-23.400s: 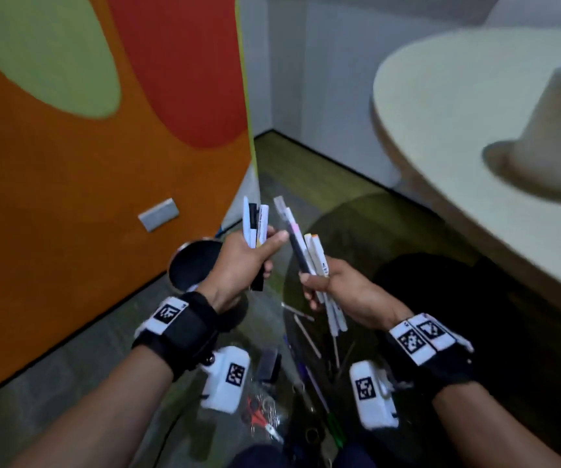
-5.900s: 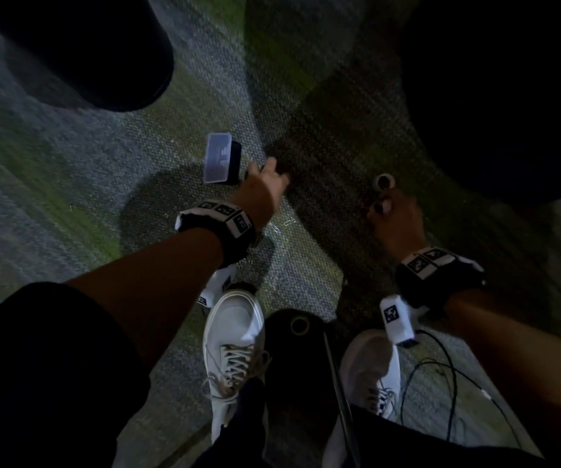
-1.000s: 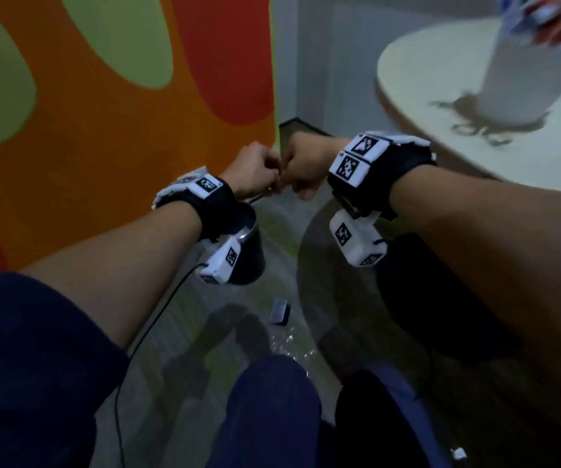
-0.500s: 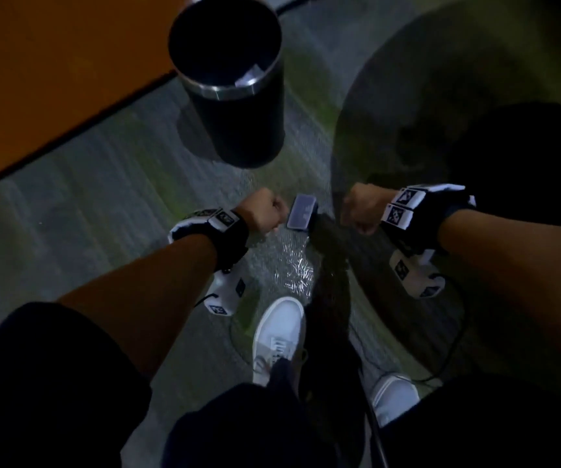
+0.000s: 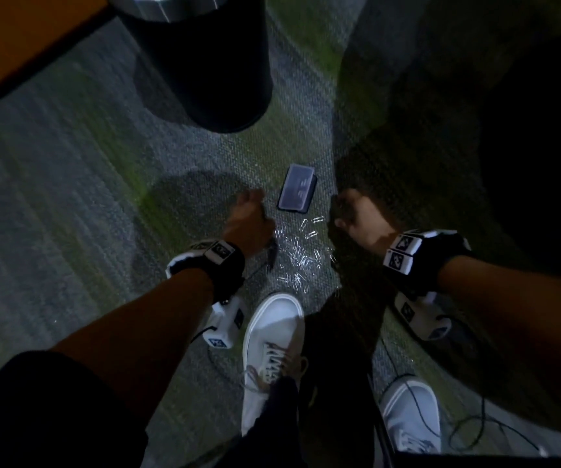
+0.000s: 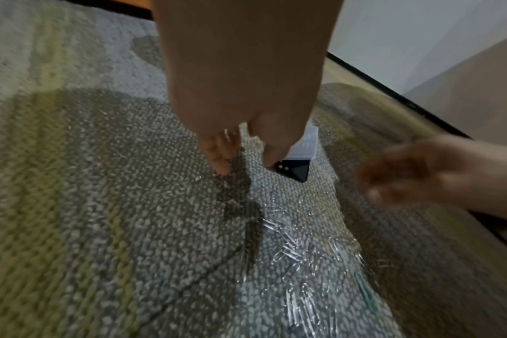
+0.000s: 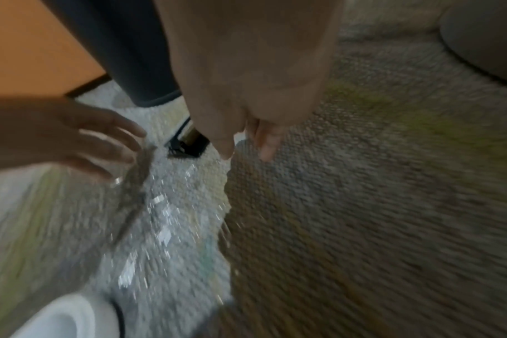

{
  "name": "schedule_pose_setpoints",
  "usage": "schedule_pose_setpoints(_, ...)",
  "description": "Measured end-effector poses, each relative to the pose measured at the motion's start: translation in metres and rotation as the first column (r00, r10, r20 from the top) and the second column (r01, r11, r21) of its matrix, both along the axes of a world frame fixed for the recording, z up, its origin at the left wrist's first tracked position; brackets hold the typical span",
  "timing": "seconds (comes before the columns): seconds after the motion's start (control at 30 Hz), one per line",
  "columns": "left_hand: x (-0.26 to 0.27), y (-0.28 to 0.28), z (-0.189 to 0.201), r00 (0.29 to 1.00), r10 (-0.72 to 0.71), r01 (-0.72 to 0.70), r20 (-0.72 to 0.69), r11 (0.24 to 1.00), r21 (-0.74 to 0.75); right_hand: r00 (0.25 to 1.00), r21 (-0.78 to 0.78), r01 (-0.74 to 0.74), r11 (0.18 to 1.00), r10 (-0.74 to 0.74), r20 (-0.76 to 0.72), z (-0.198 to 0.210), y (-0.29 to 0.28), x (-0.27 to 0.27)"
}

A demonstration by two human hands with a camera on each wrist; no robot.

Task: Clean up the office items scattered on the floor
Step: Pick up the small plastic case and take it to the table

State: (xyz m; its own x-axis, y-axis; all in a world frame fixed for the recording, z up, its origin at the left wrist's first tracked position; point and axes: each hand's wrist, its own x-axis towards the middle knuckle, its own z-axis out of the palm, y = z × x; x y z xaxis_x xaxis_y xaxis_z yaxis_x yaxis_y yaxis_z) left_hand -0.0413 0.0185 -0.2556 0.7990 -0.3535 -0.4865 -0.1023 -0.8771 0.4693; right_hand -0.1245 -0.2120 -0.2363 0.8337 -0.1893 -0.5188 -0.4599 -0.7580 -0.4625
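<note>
Several silver paper clips (image 5: pixel 297 256) lie scattered on the carpet just ahead of my white shoe (image 5: pixel 272 336). Just beyond them lies a small dark box with a clear lid (image 5: pixel 296 192). My left hand (image 5: pixel 250 216) hangs low at the left edge of the clips, my right hand (image 5: pixel 351 214) at their right edge. In the left wrist view my left hand (image 6: pixel 246 162) points its fingers straight down, close above the carpet, holding nothing I can make out. In the blurred right wrist view my right hand (image 7: pixel 246 153) also points down with loose fingers, beside the box (image 7: pixel 185 143).
A black bin with a metal rim (image 5: pixel 201 59) stands on the carpet beyond the box, against the orange wall (image 5: pixel 12 38). A dark round table base (image 5: pixel 525 130) fills the right side. Thin cables (image 5: pixel 468 430) trail past my other shoe (image 5: pixel 411 420).
Both hands have dropped toward the floor and now flank the paper clips. A second ago they were together, raised above the bin. My view has tilted further down.
</note>
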Motion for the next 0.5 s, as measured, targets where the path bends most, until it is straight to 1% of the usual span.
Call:
schedule_pose_setpoints(0.07, 0.0, -0.009, 0.003, 0.999, 0.014, -0.019, -0.046, 0.994, -0.109, 0.991, 0.096, 0.129, 0.987, -0.132, 0.02, 0.003, 0.006, 0.022)
schedule_pose_setpoints(0.1, 0.002, -0.017, 0.005, 0.995, 0.058, -0.072, -0.081, 0.982, -0.175, 0.977, 0.168, 0.213, 0.962, -0.215, -0.002, 0.002, 0.01, 0.033)
schedule_pose_setpoints(0.13, 0.004, -0.025, 0.005, 0.989, 0.104, -0.126, -0.102, 0.963, -0.237, 0.955, 0.236, 0.297, 0.925, -0.292, -0.054, 0.002, 0.015, 0.043)
schedule_pose_setpoints(0.17, 0.006, -0.033, 0.006, 0.98, 0.151, -0.18, -0.128, 0.949, -0.258, 0.928, 0.298, 0.373, 0.879, -0.356, -0.11, -0.001, 0.02, 0.052)
schedule_pose_setpoints(0.2, 0.008, -0.041, 0.006, 0.972, 0.179, -0.216, -0.151, 0.934, -0.284, 0.904, 0.334, 0.426, 0.841, -0.385, -0.183, -0.003, 0.027, 0.059)
schedule_pose_setpoints(0.23, 0.01, -0.047, 0.007, 0.962, 0.196, -0.247, -0.19, 0.921, -0.302, 0.891, 0.351, 0.451, 0.821, -0.388, -0.237, -0.008, 0.034, 0.065)
schedule_pose_setpoints(0.3, 0.009, -0.054, 0.005, 0.94, 0.208, -0.293, -0.269, 0.896, -0.332, 0.897, 0.286, 0.417, 0.863, -0.339, -0.284, -0.017, 0.045, 0.073)
schedule_pose_setpoints(0.37, 0.01, -0.054, 0.009, 0.881, 0.273, -0.411, -0.387, 0.845, -0.341, 0.92, 0.206, 0.355, 0.912, -0.302, -0.251, -0.021, 0.048, 0.077)
schedule_pose_setpoints(0.43, 0.016, -0.047, 0.022, 0.818, 0.327, -0.511, -0.473, 0.79, -0.338, 0.943, 0.2, 0.308, 0.93, -0.27, -0.195, -0.013, 0.042, 0.08)
schedule_pose_setpoints(0.5, 0.028, -0.039, 0.045, 0.82, 0.355, -0.529, -0.45, 0.771, -0.355, 0.969, 0.181, 0.234, 0.955, -0.213, -0.129, 0.014, 0.034, 0.083)
